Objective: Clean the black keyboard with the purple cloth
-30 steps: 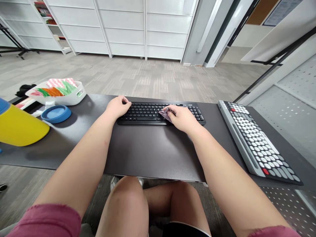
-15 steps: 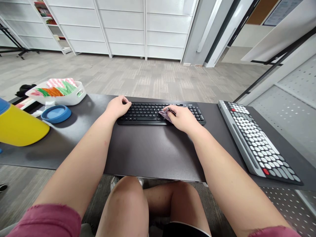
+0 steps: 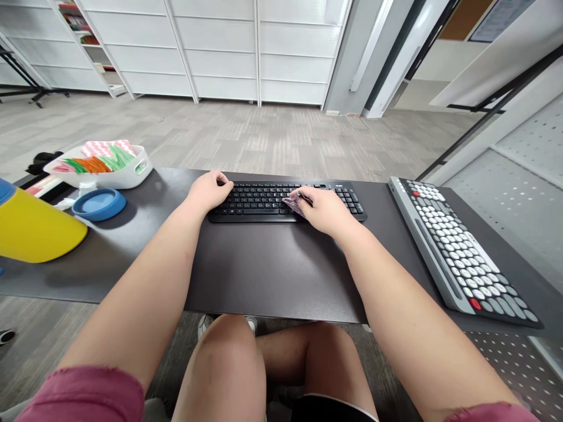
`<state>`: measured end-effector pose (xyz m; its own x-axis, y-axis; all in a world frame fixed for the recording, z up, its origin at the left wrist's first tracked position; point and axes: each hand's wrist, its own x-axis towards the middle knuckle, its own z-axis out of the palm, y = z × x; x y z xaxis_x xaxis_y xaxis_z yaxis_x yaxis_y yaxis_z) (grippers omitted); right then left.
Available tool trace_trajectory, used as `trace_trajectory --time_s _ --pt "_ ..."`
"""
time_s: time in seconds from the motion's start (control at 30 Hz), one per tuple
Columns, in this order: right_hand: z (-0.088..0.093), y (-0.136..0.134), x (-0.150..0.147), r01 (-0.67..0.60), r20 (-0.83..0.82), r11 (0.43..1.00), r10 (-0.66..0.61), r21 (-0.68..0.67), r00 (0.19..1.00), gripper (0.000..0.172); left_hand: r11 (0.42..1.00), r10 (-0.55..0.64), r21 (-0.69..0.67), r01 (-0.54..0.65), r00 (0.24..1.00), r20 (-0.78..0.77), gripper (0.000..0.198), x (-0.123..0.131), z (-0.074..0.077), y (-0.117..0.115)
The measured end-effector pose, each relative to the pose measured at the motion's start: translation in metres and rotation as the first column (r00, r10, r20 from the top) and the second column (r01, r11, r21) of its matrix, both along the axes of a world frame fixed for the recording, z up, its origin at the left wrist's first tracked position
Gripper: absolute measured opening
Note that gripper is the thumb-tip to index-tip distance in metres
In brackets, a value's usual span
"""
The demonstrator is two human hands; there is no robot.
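Observation:
A black keyboard lies flat on the dark desk in front of me. My left hand grips the keyboard's left end, thumb and fingers closed around its edge. Over the keyboard's right half, my right hand pinches a small folded striped cloth. The cloth touches the keys right of the middle. Part of the cloth is hidden under my fingers, and my right hand covers some keys.
At the right lies a grey keyboard with round white keys. On the left stand a yellow container, a blue lid-like ring and a white basket of coloured cloths. White cabinets line the far wall.
Both hands stay in nearly the same place, the cloth still on the keys. The view has shifted very slightly.

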<state>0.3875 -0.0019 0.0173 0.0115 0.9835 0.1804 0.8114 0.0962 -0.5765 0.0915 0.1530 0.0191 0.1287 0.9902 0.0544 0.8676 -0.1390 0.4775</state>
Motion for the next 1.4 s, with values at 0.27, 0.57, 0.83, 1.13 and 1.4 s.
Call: trace_trajectory --time_s 0.27,0.57,0.83,1.13,1.4 --pt "-0.0011 0.0006 0.0003 -0.009 -0.013 1.0 0.009 0.009 1.0 0.03 1.0 -0.005 0.005 0.005 1.0 -0.008 0.016 -0.0006 -0.0007 0.001" --pt "-0.0002 0.0007 0.0001 -0.005 -0.004 1.0 0.005 0.004 1.0 0.029 1.0 -0.005 0.009 0.005 1.0 -0.008 0.017 -0.0011 -0.0012 0.0022" --pt "-0.0009 0.0007 0.0006 -0.012 -0.011 1.0 0.012 0.007 1.0 0.028 1.0 -0.006 0.011 0.006 1.0 -0.009 0.017 -0.0009 -0.0018 0.0026" --pt "-0.0011 0.0003 0.0007 -0.009 -0.019 1.0 0.009 0.008 1.0 0.03 1.0 -0.004 0.008 0.004 1.0 0.0 0.017 -0.0015 -0.0025 0.003" --pt "-0.0012 0.0008 0.0012 -0.01 -0.018 1.0 0.01 0.005 1.0 0.029 1.0 0.0 0.003 0.0 1.0 -0.017 0.018 0.0008 0.0002 0.0008"
